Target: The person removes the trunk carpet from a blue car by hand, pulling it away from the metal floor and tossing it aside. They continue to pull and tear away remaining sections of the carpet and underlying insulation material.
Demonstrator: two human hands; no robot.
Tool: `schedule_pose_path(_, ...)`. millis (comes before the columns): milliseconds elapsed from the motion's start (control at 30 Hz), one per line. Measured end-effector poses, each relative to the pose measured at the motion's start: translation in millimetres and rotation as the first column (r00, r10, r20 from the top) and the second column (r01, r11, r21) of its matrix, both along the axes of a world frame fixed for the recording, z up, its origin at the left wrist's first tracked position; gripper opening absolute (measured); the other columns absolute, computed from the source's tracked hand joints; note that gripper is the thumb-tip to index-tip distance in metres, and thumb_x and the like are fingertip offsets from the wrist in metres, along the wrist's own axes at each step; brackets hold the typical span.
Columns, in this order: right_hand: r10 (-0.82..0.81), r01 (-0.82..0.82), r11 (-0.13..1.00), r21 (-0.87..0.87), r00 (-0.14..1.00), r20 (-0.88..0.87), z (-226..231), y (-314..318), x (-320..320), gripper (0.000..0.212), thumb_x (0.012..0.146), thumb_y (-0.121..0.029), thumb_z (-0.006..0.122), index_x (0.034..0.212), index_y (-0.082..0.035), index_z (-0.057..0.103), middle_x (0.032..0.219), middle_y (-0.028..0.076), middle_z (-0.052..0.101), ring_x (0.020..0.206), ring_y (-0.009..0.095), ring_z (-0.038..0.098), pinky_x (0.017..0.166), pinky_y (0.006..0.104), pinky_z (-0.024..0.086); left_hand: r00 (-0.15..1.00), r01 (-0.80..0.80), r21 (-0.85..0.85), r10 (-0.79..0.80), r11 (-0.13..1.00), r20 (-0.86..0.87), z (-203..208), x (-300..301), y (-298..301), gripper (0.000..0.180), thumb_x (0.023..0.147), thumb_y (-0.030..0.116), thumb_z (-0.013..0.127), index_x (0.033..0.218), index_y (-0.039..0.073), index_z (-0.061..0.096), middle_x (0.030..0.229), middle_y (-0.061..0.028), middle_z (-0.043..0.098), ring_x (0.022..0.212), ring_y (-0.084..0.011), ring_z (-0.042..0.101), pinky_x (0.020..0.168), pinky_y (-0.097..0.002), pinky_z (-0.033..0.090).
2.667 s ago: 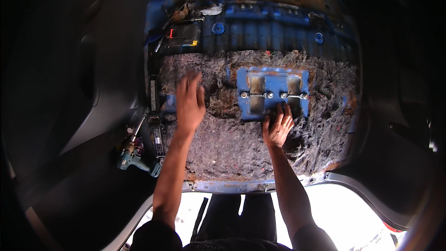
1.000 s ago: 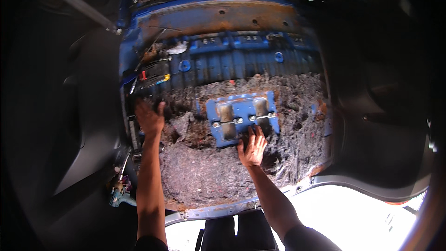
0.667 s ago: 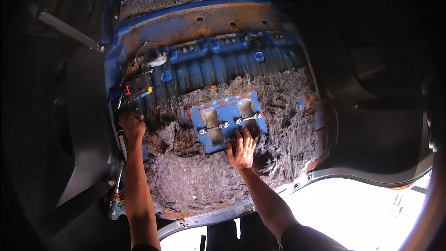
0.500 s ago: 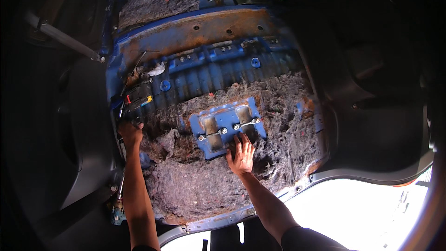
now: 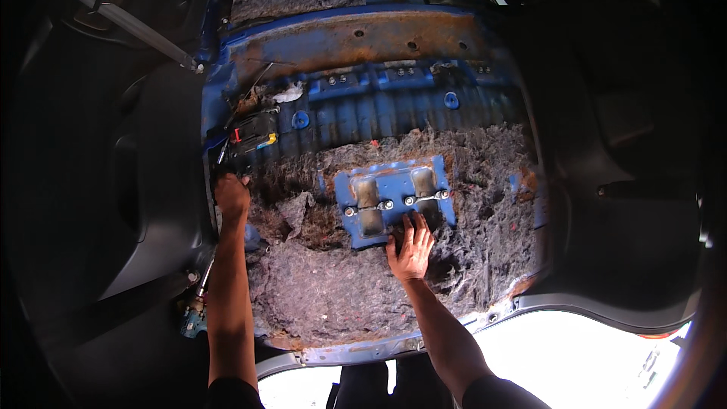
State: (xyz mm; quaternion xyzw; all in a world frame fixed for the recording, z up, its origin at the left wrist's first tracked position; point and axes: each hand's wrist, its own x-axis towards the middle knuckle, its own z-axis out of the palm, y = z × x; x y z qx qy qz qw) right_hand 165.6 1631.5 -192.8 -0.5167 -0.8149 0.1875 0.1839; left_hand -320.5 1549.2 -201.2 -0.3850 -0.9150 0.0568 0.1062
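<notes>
My left hand [image 5: 232, 193] is closed at the left edge of the car floor. What its fingers grip is hidden under them; a thin shiny metal rod [image 5: 223, 151] shows just beyond the hand. My right hand [image 5: 413, 250] lies with fingers spread on the near edge of a blue metal floor plate [image 5: 395, 220], which carries two wire loops fixed with bolts. Grey fibrous padding [image 5: 326, 295] surrounds the plate, torn and matted in places. Beyond my left hand sits a small black case or tool with red and yellow parts [image 5: 256, 132].
A teal tool [image 5: 194, 322] lies at lower left beside a shiny shaft [image 5: 204, 276]. Black plastic side trims [image 5: 151, 204] bound the floor. Ahead are a ribbed blue floor panel [image 5: 363, 110] and a rusty step [image 5: 318, 42]. A grey bar [image 5: 136, 26] slants at upper left.
The view has shifted, so the floor appears farther right and slightly higher. Both hands keep their places, the left at the floor's edge and the right on the blue plate.
</notes>
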Motion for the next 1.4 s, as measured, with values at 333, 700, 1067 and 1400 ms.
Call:
schedule_pose_path(333, 0.000, 0.002, 0.999, -0.032, 0.999, 0.049, -1, -1, 1, 0.071, 0.102, -0.037, 0.067, 0.163, -0.005, 0.050, 0.169, 0.022, 0.045, 0.159, 0.045, 0.041, 0.125, 0.0636, 0.035, 0.939, 0.049, -0.066, -0.024, 0.997, 0.343, 30, 4, 6, 0.013, 0.097, 0.015, 0.073, 0.102, 0.004, 0.078, 0.104, -0.0240, 0.080, 0.105, -0.0453, 0.078, 0.093, -0.0553, 0.061)
schedule_pose_path(700, 0.010, -0.010, 1.000, -0.012, 0.999, 0.031, -2, -2, 1, 0.070, 0.101, -0.035, 0.068, 0.162, -0.005, 0.050, 0.168, 0.023, 0.046, 0.157, 0.046, 0.043, 0.123, 0.0642, 0.035, 0.893, 0.041, 0.048, -0.058, 0.998, 0.446, 60, 88, -46, 0.056, 0.100, 0.025, 0.077, 0.148, 0.001, 0.063, 0.154, -0.0275, 0.057, 0.140, -0.0483, 0.059, 0.118, -0.0547, 0.053)
schedule_pose_path(1067, 0.012, -0.012, 1.000, 0.014, 0.999, 0.036, -4, -2, 0, 0.070, 0.099, -0.033, 0.069, 0.161, -0.005, 0.052, 0.166, 0.023, 0.048, 0.154, 0.046, 0.045, 0.123, 0.0641, 0.035, 0.926, 0.018, 0.183, -0.086, 0.983, 0.368, 47, 107, -40, 0.046, 0.101, 0.017, 0.074, 0.142, 0.001, 0.060, 0.136, -0.0264, 0.061, 0.128, -0.0493, 0.062, 0.107, -0.0611, 0.053)
schedule_pose_path(1400, 0.027, -0.031, 0.995, 0.095, 0.999, 0.041, -11, -4, 0, 0.064, 0.105, -0.036, 0.064, 0.161, -0.007, 0.053, 0.167, 0.022, 0.049, 0.151, 0.046, 0.047, 0.122, 0.0626, 0.035, 0.912, 0.074, 0.297, -0.185, 0.952, 0.365, 36, 91, -45, 0.056, 0.085, -0.002, 0.076, 0.140, 0.004, 0.066, 0.141, -0.0241, 0.069, 0.134, -0.0443, 0.064, 0.115, -0.0513, 0.054)
